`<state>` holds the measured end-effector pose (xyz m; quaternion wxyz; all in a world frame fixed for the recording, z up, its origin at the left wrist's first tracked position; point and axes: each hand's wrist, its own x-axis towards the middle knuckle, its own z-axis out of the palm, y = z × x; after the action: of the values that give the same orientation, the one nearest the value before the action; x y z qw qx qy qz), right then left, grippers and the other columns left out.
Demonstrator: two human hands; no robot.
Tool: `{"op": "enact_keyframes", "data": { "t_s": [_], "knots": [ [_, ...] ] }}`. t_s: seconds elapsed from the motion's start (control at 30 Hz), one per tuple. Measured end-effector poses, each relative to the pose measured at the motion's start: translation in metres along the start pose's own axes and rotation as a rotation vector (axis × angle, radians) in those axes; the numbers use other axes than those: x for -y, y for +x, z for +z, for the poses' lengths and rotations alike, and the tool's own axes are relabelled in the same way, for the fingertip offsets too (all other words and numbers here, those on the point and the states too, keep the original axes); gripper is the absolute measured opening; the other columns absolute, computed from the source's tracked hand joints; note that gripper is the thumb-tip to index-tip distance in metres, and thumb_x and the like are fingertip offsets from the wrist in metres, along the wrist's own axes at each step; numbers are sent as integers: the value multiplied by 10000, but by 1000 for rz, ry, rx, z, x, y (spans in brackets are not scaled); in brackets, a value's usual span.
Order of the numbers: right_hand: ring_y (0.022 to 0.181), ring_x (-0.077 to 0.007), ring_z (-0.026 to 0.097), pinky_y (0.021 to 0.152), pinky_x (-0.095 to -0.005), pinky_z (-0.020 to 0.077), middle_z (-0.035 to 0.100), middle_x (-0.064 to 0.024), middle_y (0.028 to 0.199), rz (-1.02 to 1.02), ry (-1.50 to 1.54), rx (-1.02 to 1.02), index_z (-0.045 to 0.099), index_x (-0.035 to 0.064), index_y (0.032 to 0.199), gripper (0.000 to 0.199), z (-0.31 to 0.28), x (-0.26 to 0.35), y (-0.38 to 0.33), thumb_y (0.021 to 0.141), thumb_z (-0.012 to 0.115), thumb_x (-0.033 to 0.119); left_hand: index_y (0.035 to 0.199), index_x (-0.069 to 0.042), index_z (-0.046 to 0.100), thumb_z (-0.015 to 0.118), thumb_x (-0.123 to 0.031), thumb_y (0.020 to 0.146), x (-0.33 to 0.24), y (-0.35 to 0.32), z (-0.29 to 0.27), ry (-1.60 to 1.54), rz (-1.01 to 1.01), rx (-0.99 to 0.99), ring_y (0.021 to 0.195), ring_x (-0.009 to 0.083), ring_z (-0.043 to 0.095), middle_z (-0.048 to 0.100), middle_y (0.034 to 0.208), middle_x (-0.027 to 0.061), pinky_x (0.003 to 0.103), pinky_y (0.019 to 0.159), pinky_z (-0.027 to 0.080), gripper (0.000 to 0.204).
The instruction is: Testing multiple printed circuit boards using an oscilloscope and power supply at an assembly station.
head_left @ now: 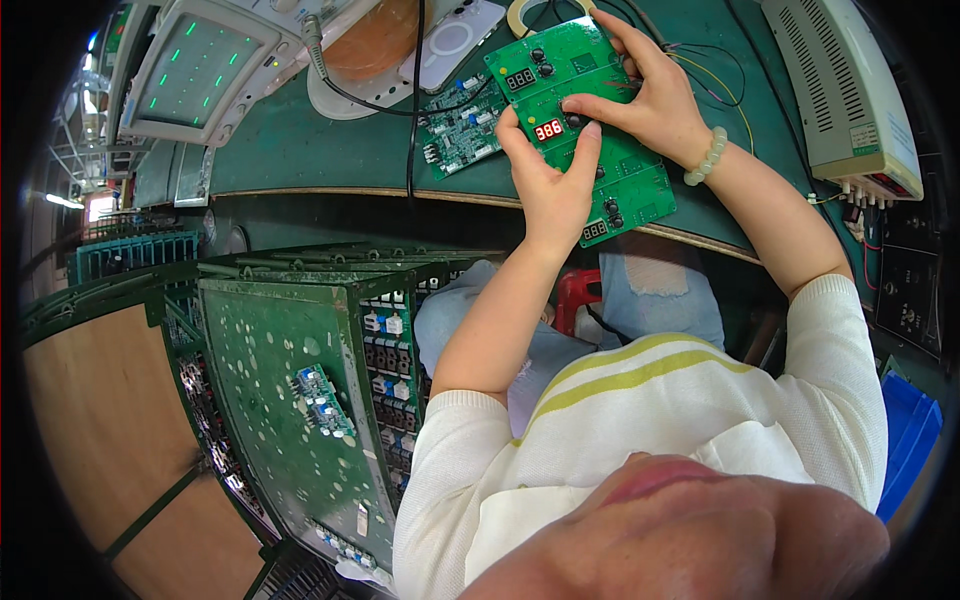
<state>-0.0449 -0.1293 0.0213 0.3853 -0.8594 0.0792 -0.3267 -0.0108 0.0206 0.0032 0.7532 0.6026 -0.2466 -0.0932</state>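
The long green circuit board (pixel 585 125) lies tilted on the green surface (pixel 300 150), running from 11 o'clock at its far end to 5 o'clock at its near end, which overhangs the surface's front edge. It carries 3 small red number displays and several black knobs; the middle display is lit bright red.

The left hand (pixel 552 185) grips the board's left edge near its middle, thumb on top beside the lit display, fingers curled over the face; its grip is closed on the board. The right hand (pixel 650 95) lies on the board's upper right part, fingers bent and fingertips pressing down near the black knobs, the thumb at the far edge; it rests on the board rather than wrapping it. A pale bead bracelet (pixel 708 157) circles the right wrist.

At 9 o'clock from the board, just beside it, lies a smaller green circuit board (pixel 460 125) with blue parts. A black cable (pixel 412 100) crosses the surface near it. At 10 o'clock, well apart, stands an oscilloscope (pixel 195 70) with green traces on its screen. At 3 o'clock sits a beige vented box (pixel 840 85). At 7 o'clock, below the surface, a green rack (pixel 290 390) holds more boards.
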Motion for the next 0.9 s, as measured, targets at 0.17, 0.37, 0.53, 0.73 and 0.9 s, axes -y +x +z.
{"op": "enact_keyframes", "data": {
  "t_s": [0.17,0.37,0.53,0.73,0.9],
  "knots": [
    [701,-92,396,628,-214,390,489,-4,924,7,-1,0,444,89,1391,901,2,-3,0,629,871,311,1274,-13,278,667,-32,845,-1,0,0,10,-10,1,953,128,564,513,1127,110,259,794,493,580],
    [702,-90,390,622,-212,381,483,1,920,6,36,4,443,86,1390,895,1,-3,-1,633,872,294,1272,-14,304,660,-74,879,0,-2,-1,-21,-49,9,1033,133,515,502,1168,97,272,873,444,534],
    [707,-88,392,625,-212,380,482,2,919,11,32,4,452,83,1384,886,1,-2,-1,633,873,293,1271,-15,308,650,-87,890,0,-2,-1,-2,-31,8,1026,130,514,499,1166,95,271,875,441,517],
    [714,-89,398,630,-216,383,487,2,923,8,25,11,452,82,1384,890,1,-2,-1,631,872,302,1271,-16,312,644,-98,898,0,-2,-1,17,-19,4,1022,127,511,498,1162,92,270,881,436,506],
    [711,-89,399,626,-216,381,484,5,916,-20,13,-5,452,81,1384,893,2,-3,0,628,872,303,1271,-19,317,639,-103,903,0,-2,-1,12,-15,4,1021,124,511,497,1167,88,267,882,433,496]
  ]
}}
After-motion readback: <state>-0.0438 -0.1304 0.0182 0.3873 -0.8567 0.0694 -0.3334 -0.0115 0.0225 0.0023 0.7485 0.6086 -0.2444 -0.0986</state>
